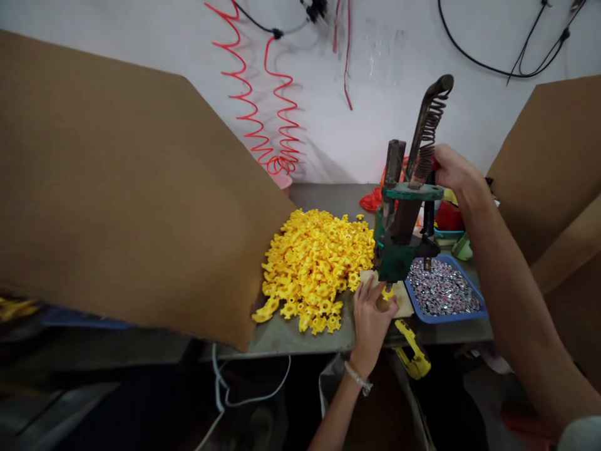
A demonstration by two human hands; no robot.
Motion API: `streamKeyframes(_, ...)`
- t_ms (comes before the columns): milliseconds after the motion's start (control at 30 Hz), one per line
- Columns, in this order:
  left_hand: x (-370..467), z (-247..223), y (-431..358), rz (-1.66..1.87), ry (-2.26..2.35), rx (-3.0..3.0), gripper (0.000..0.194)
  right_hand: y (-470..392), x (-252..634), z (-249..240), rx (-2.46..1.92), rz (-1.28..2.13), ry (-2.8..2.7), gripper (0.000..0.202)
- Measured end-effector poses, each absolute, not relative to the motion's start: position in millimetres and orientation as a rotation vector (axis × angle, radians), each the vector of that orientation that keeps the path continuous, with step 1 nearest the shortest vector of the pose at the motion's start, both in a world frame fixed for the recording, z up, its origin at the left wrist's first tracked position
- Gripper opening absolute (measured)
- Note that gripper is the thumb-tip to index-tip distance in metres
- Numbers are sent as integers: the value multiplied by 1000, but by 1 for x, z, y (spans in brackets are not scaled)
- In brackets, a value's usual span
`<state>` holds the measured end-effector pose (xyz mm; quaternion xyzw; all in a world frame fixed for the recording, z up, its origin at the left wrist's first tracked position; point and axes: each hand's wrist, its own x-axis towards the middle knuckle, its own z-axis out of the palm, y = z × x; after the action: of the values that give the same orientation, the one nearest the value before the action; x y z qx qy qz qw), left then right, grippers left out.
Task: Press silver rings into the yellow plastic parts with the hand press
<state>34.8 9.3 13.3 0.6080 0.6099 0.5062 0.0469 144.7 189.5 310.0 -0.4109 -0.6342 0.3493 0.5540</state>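
Hundreds of yellow plastic parts (315, 266) are still lying heaped on the worktop (300, 338), so most work is remaining. Left hand (370, 313) is pinching one yellow piece (387, 293) under the green press (397, 247), while right hand (451, 170) is closing around its lever (429, 122).

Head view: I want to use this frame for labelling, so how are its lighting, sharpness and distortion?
Head view: even, soft light, no harsh glare; the yellow parts and green press are fairly sharp; the left hand is clear, the right hand slightly soft; wide-angle bending stretches the cardboard at the left edge; under the table it is dark.
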Motion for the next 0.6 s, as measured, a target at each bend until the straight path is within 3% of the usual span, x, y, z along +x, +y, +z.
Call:
streamKeyframes(100, 35, 12, 11, 1572, 1867, 1850, 27, 116, 161, 275, -661, 908, -1447, 39)
streamKeyframes(200, 35, 13, 13, 1569, 1880, 1854, 28, 14, 187, 220, -271, 569, -1434, 37)
streamKeyframes(300, 35, 20, 9, 1468, 1878, 1869, 29, -41, 202, 197, -412, 534, -1538, 39)
streamKeyframes(400, 28, 32, -6, 1293, 1820, 1967, 32, -21, 203, 219, -494, 631, -1421, 53)
streamKeyframes(467, 17, 40, -16, 1165, 1720, 2090, 35, 15, 209, 231, -539, 673, -1383, 50)
streamKeyframes(600, -17, 52, -6, 1191, 1874, 2177, 40, 79, 234, 185, -1055, 567, -1564, 36)
